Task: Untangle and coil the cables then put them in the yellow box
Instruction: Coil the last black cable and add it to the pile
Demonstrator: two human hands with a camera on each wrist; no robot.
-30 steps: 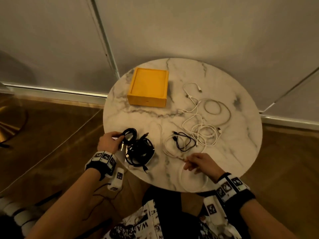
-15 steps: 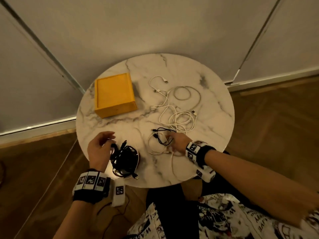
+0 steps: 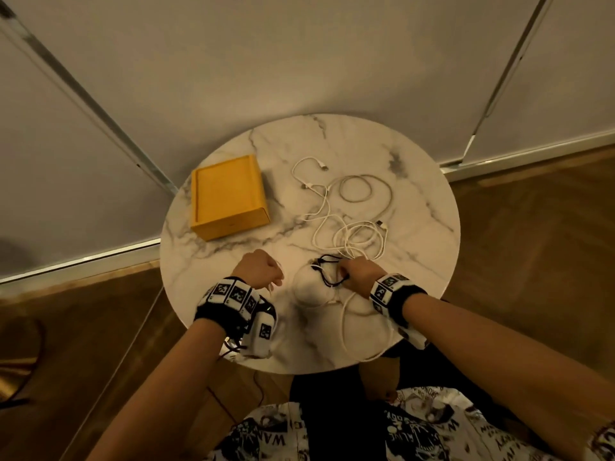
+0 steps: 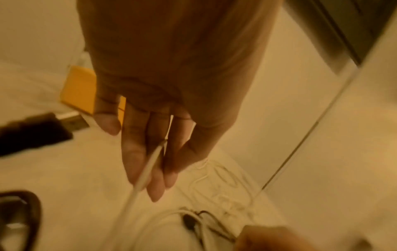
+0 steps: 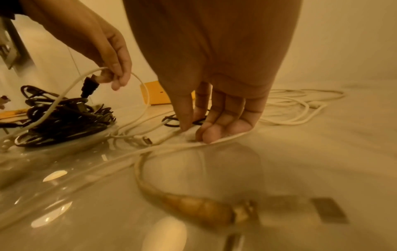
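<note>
My left hand (image 3: 263, 271) pinches a white cable (image 4: 137, 183) and lifts it just above the marble table (image 3: 416, 261). In the right wrist view that cable (image 5: 64, 91) arcs up to my left hand (image 5: 116, 79), over the black cable bundle (image 5: 64, 118). My right hand (image 3: 352, 272) has curled fingers. Its fingertips (image 5: 211, 135) hold down a white cable on the table, right beside a small black cable (image 3: 327, 271). The tangle of white cables (image 3: 352, 211) lies beyond. The yellow box (image 3: 228, 196) sits at the back left, shut.
A black USB plug (image 4: 43, 129) sticks up just left of my left hand. A white USB plug (image 5: 204, 212) lies near the table's front edge. One white cable hangs over that edge (image 3: 376, 356). Walls stand close behind the round table, with wooden floor around it.
My left hand has let go of the black bundle, moved right and picked up a white cable. My right hand has moved forward to the small black cable. The head view has shifted.
</note>
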